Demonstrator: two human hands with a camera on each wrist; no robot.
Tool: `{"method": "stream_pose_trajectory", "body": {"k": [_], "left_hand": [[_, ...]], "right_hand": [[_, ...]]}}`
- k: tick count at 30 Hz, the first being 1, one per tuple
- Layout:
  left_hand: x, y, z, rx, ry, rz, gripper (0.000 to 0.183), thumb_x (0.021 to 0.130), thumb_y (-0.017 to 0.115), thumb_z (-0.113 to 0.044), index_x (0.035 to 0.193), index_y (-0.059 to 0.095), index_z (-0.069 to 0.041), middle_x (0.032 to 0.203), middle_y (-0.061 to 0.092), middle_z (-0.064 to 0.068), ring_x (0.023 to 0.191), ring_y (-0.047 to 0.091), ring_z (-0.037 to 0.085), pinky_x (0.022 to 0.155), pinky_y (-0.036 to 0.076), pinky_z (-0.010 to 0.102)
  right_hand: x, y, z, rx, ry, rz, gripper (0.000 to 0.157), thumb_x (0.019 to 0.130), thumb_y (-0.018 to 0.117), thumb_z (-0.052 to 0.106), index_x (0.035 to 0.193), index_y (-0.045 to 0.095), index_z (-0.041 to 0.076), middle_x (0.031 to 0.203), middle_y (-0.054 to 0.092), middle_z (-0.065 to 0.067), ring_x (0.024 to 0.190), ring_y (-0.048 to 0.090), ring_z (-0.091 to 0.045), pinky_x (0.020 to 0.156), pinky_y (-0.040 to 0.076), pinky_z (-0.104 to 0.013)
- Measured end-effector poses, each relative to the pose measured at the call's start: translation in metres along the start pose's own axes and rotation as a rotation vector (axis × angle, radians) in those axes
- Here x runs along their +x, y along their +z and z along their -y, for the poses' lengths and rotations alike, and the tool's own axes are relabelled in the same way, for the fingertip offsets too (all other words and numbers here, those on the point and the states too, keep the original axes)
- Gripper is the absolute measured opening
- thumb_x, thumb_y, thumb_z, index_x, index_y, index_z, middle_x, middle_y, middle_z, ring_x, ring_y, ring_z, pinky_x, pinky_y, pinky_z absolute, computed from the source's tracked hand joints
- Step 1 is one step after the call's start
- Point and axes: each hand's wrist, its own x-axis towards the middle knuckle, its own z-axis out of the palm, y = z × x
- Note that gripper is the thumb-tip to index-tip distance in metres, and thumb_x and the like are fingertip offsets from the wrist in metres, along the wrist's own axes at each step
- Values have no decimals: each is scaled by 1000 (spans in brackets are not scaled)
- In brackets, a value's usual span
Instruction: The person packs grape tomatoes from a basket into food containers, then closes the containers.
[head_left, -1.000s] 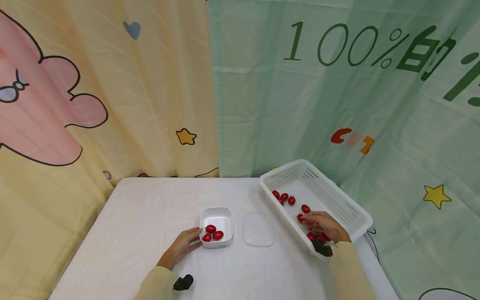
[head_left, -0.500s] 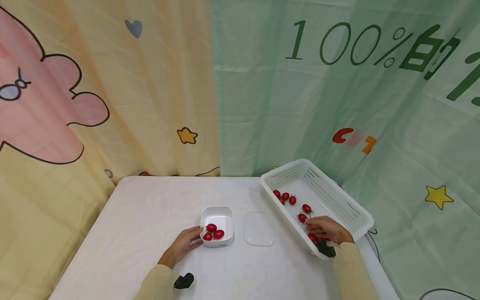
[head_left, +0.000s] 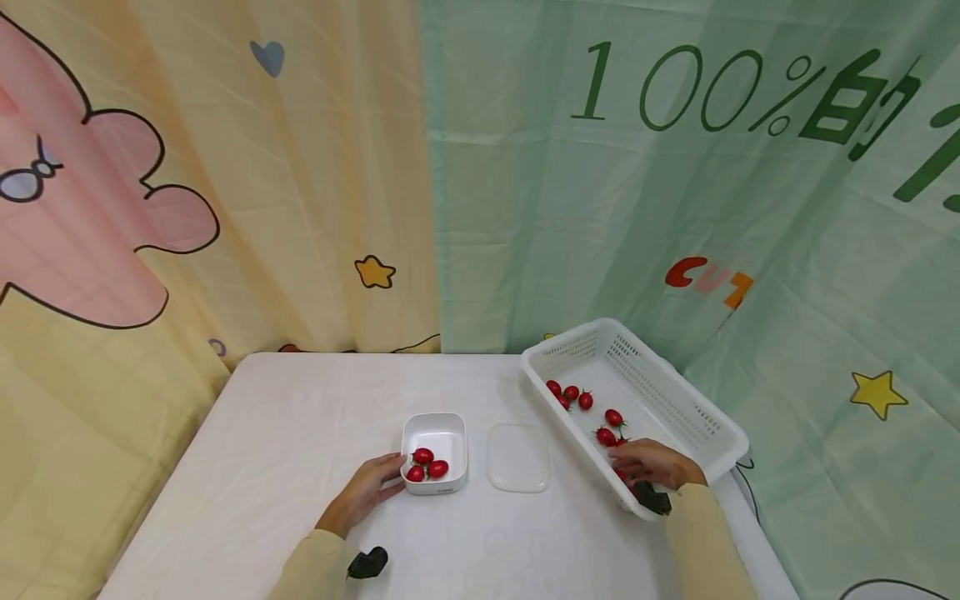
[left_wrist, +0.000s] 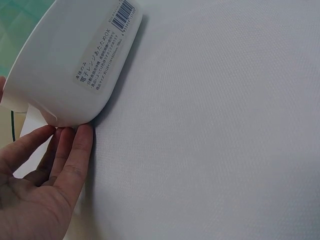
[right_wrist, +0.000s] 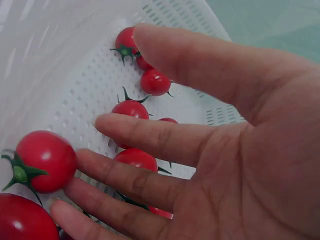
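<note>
A square white container [head_left: 457,450] holds three cherry tomatoes [head_left: 438,469]. My left hand [head_left: 366,493] is at its left side; in the left wrist view, nearly straight fingers [left_wrist: 75,162] touch the lower corner of the container [left_wrist: 60,75], and another fingertip shows at its rim. My right hand [head_left: 652,462] reaches into the near part of a white perforated basket [head_left: 701,408]. In the right wrist view its fingers are spread, with fingertips right beside a cherry tomato [right_wrist: 47,161]. More cherry tomatoes [right_wrist: 155,82] lie beyond and partly behind the fingers.
A clear, flat lid [head_left: 517,458] lies between container and basket on the white-covered table [head_left: 315,400]. Printed curtains [head_left: 510,208] hang behind the table. A dark cable [head_left: 748,487] runs by the basket's right side.
My right hand has moved slightly toward me inside the basket, uncovering another tomato. My left hand stays at the container, which still holds three tomatoes. The head view has shifted slightly.
</note>
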Motion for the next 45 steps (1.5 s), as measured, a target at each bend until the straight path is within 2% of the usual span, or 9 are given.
{"method": "stream_pose_trajectory", "body": {"k": [6,13,21,29,34,39,45], "left_hand": [[0,-1,0,7,2,5,57,99,53,-29,138,40,12,136,46,27,121,49,38,100,47,48],[1,0,1,1,6,4,55,99,54,-27,136,42,12,134,48,25,119,51,35,98,48,47],[0,0,1,7,10,0,55,99,54,-28,136,43,12,134,48,25,119,51,36,98,48,46],[0,0,0,14,4,-1,56,99,55,-29,136,43,11,134,48,26,120,50,37,98,48,47],[0,0,0,6,4,2,55,99,54,-28,136,43,11,134,48,26,120,50,37,99,47,48],[1,0,0,16,7,0,55,100,53,-28,137,42,11,134,48,26,121,49,37,99,47,48],[2,2,1,21,10,-9,51,100,52,-25,134,44,12,130,50,24,118,51,35,99,47,47]], "right_hand": [[3,1,-1,11,-37,108,32,97,56,26,111,64,-2,101,69,-7,93,66,-23,86,54,-39],[8,0,-3,8,-16,107,34,96,58,28,112,65,-1,100,67,-4,93,65,-22,85,53,-37],[10,0,-6,22,-43,118,26,97,56,25,103,68,3,96,70,-4,88,66,-20,79,53,-34],[11,-2,-7,99,-105,195,19,97,57,22,98,71,8,89,70,2,80,66,-14,76,56,-32],[9,-2,-5,143,-143,203,20,96,59,17,107,72,5,97,70,1,85,65,-14,78,56,-31],[7,-2,-1,131,-167,208,28,95,59,13,116,67,-3,107,68,-2,92,64,-15,85,56,-32],[3,0,7,123,-168,178,32,95,58,7,124,61,-5,116,64,-4,97,63,-15,90,55,-34]]}}
